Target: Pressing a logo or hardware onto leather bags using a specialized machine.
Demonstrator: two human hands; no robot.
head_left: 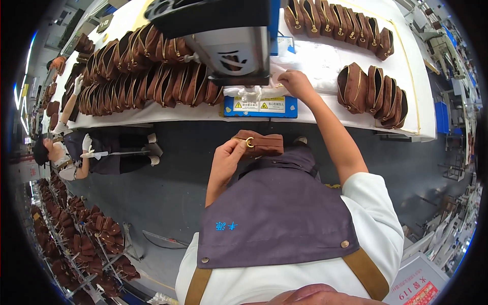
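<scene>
My left hand [227,158] grips a small brown zip pouch [267,144] in front of my apron, its thumb beside a gold ring at the pouch's end. My right hand [298,84] reaches over the white table to the right side of a bench machine [234,56] with a blue base [290,108]. Its fingers are closed in a pinch at a pale, thin sheet [277,73]; whether they hold its edge is too small to tell. White crumpled material [250,94] sits under the machine's head.
Rows of brown pouches [168,84] with gold zips stand left of the machine. More pouches stand at the back right [338,23] and near right [353,89]. A gloved co-worker [66,152] stands at the left. Racks hung with brown pouches [84,246] fill the lower left.
</scene>
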